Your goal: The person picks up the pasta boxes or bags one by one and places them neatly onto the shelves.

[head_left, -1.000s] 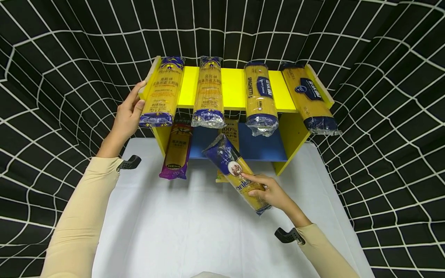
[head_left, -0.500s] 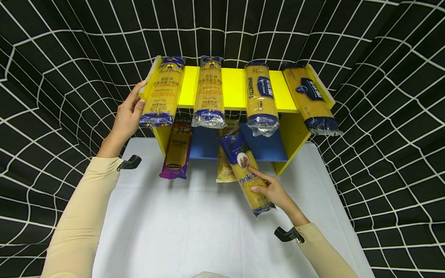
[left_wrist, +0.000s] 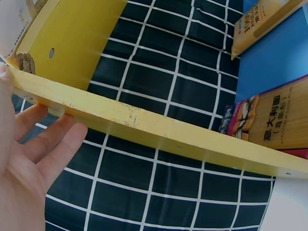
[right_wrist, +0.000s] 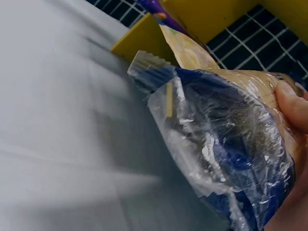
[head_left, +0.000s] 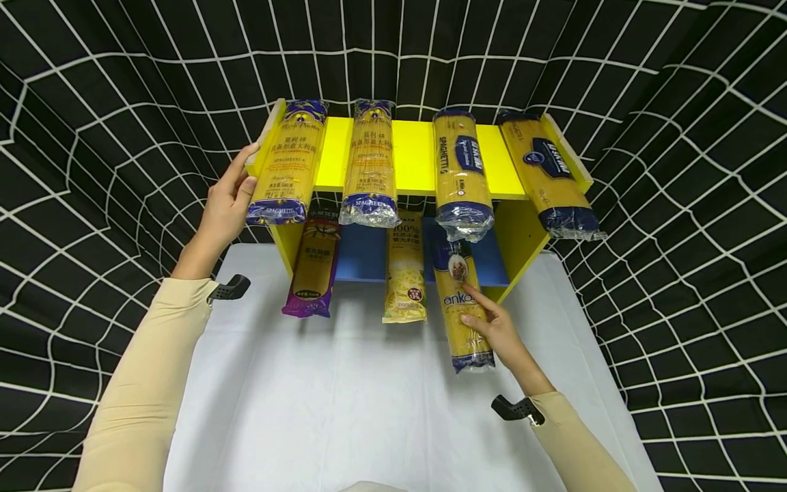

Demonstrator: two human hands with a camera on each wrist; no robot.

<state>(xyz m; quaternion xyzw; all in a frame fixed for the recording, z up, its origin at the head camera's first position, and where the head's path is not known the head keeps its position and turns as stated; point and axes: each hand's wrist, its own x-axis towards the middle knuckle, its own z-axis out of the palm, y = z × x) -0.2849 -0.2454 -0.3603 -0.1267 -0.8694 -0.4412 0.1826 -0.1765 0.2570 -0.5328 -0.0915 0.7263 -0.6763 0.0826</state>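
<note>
In the head view my left hand [head_left: 226,201] holds the left side of a yellow shelf [head_left: 412,157]. The left wrist view shows its fingers against one face of the side panel [left_wrist: 130,118], with the thumb over the edge. My right hand [head_left: 504,336] grips a blue-and-yellow spaghetti pack [head_left: 460,331] at its right side, thumb and index finger along the front. This pack's upper end lies over the blue lower board [head_left: 363,256], partly hidden under the top board's overhanging packs. Close up in the right wrist view is its crinkled clear-and-blue end [right_wrist: 231,144].
Two yellow spaghetti packs [head_left: 289,160] [head_left: 369,164] and two navy-ended ones [head_left: 462,167] [head_left: 547,171] lie on the top board, ends overhanging. Below are a purple-ended pack [head_left: 312,266] and a pale yellow pack [head_left: 406,273]. White cloth [head_left: 295,403] covers the table; black gridded cloth surrounds it.
My right hand has swung the spaghetti pack from a slant to nearly straight, its upper end moving right and in over the lower board, uncovering the pale yellow pack. My left hand has stayed put.
</note>
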